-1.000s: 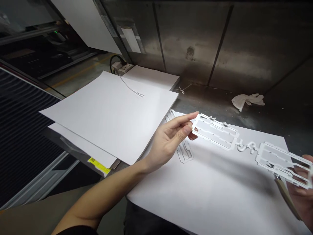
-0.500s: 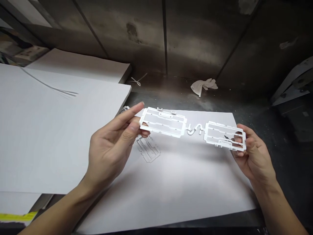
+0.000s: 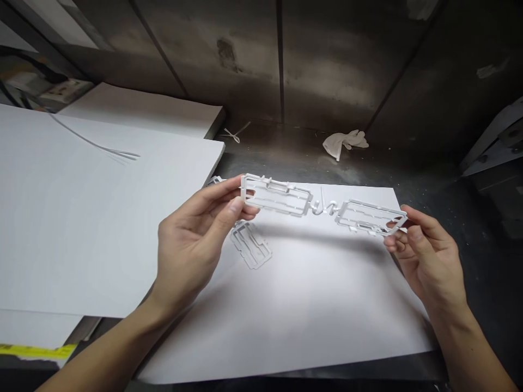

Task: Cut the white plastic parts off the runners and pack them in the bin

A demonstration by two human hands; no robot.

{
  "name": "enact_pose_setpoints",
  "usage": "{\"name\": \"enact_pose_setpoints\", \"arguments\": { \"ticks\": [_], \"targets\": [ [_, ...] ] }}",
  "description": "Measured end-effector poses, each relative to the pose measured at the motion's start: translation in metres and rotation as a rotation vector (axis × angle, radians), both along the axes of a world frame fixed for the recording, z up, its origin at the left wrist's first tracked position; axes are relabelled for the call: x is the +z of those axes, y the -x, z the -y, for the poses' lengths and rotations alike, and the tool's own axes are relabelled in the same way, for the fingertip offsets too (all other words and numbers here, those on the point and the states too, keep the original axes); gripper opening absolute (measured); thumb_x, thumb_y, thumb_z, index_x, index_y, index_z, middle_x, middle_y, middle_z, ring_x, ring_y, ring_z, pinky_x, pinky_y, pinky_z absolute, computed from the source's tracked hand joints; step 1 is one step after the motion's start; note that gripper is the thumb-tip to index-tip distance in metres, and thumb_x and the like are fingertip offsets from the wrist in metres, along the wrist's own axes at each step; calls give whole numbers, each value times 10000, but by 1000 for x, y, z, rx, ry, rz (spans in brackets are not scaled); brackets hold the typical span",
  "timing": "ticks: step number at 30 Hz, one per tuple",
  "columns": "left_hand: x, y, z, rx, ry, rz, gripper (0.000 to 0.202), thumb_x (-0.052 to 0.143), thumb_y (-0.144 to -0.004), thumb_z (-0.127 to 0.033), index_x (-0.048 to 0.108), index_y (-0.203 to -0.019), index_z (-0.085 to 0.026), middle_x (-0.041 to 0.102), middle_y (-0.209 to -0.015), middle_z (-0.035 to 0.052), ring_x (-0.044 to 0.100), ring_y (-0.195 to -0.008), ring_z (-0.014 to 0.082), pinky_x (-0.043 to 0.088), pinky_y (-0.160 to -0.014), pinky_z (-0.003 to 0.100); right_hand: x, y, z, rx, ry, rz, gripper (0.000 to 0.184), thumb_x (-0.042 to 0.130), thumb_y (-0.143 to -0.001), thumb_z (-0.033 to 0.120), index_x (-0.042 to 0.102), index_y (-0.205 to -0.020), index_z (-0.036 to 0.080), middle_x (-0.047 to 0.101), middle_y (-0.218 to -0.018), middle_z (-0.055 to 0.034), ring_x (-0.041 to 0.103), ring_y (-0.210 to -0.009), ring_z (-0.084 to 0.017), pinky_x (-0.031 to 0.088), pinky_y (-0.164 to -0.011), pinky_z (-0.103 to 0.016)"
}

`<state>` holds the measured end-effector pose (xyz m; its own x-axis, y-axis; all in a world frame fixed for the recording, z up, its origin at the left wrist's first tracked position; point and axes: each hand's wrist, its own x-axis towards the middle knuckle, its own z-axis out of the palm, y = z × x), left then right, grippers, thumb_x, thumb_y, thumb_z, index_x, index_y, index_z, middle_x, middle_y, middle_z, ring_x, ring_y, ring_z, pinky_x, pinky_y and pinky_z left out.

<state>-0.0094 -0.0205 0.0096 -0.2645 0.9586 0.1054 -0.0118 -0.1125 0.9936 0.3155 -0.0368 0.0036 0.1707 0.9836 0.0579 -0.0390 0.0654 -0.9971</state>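
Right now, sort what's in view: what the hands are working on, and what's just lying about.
In hand: twin-frame plastic moulding, held by left hand and right hand; loose frame and white sheet beneath.
Lying about: crumpled cloth, cable tie, stacked sheets at left.

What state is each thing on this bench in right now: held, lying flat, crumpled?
twin-frame plastic moulding: held in the air by both ends, its two frames joined by a runner
left hand: pinching the moulding's left end
right hand: pinching the moulding's right end
white sheet: lying flat on the bench
single plastic frame: lying flat on the white sheet
white cloth: crumpled on the bench
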Motion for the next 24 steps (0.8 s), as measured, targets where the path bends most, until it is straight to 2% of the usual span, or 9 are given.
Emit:
{"name": "enact_pose_setpoints", "arguments": {
  "ticks": [2,5,9,15,17,22,24],
  "targets": [
    [1,-1,0,-18,-13,39,267,796,-962,-347,813,-1219,-276,806,-1151,17,776,-979,164,662,-957,284,-1,1,1,1,-24,23,239,809,-948,470,827,-1171,386,801,-1006,8,790,-846,-148,685,-808,-255],
    [1,0,-1,-62,-21,47,246,773,-981,-364,816,-1204,-268,762,-1325,27,773,-1100,178,648,-1049,292,-2,1,3,-8,-59,89,176,754,-999,432,842,-1125,347,795,-1145,-17,781,-1031,-186,671,-945,-309],
    [-2,4,0,-94,-15,-24,306,786,-969,-370,779,-1261,-278,710,-1452,53,717,-1286,229,636,-1094,317,-4,0,6,-59,-152,200,102,782,-984,338,854,-1057,339,773,-1204,-13,736,-1135,-173,626,-1021,-278],
    [-6,5,-1,-150,-95,-70,446,786,-959,-293,649,-1382,-255,652,-1525,111,690,-1345,309,612,-1150,472,-1,6,6,-129,-187,231,178,862,-900,289,839,-1066,346,730,-1307,-24,700,-1230,-230,627,-1071,-397],
    [-7,4,-2,-151,-108,-67,457,789,-952,-268,644,-1385,-255,647,-1530,109,688,-1347,317,600,-1166,484,1,8,7,-151,-178,222,230,884,-871,284,834,-1091,331,725,-1315,-43,700,-1220,-244,615,-1087,-421],
    [-7,3,-3,-147,-133,11,431,807,-932,-216,676,-1340,-262,677,-1492,96,732,-1279,302,628,-1129,438,4,10,9,-206,-71,192,469,943,-784,343,802,-1231,339,731,-1296,-54,732,-1006,-226,598,-1124,-495],
    [-7,2,-4,-162,-143,40,419,802,-937,-206,679,-1333,-267,687,-1478,91,757,-1233,285,642,-1105,416,3,10,9,-257,-38,204,550,962,-737,393,794,-1259,350,730,-1304,-54,730,-1028,-261,549,-1184,-545]
  ]
}}
